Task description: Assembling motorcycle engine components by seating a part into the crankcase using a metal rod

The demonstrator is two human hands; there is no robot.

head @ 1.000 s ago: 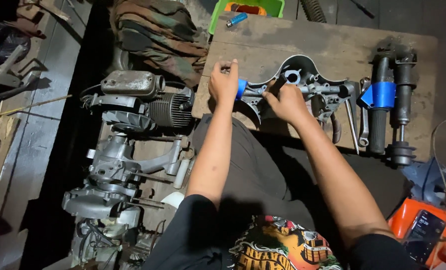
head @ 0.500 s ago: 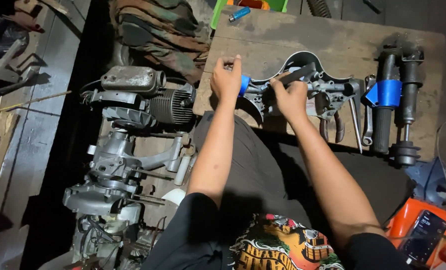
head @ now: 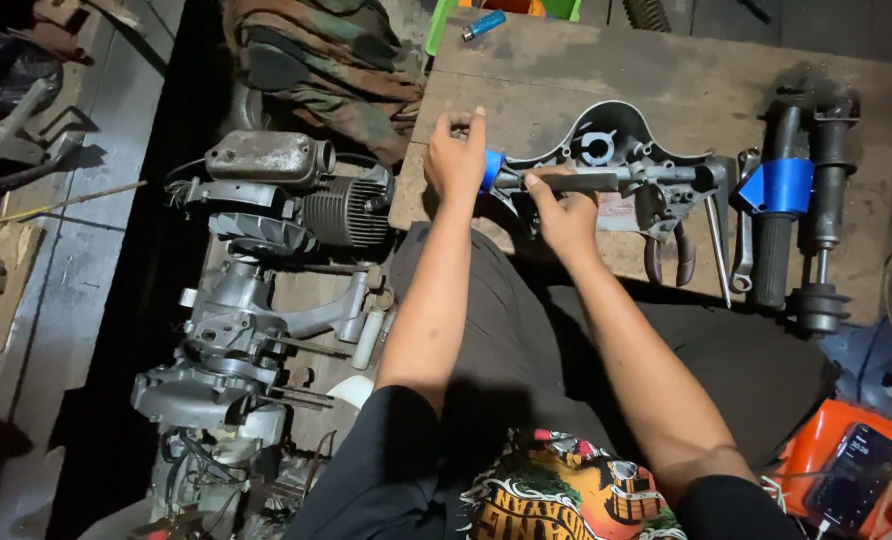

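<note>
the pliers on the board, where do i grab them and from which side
Take the pliers by the two dark handles, which point toward the board's near edge, so come in from the person's side. The jaws end is tucked under the grey metal housing, so probably no room there. A wrench lies close on the right; approach slightly from the left.
</note>
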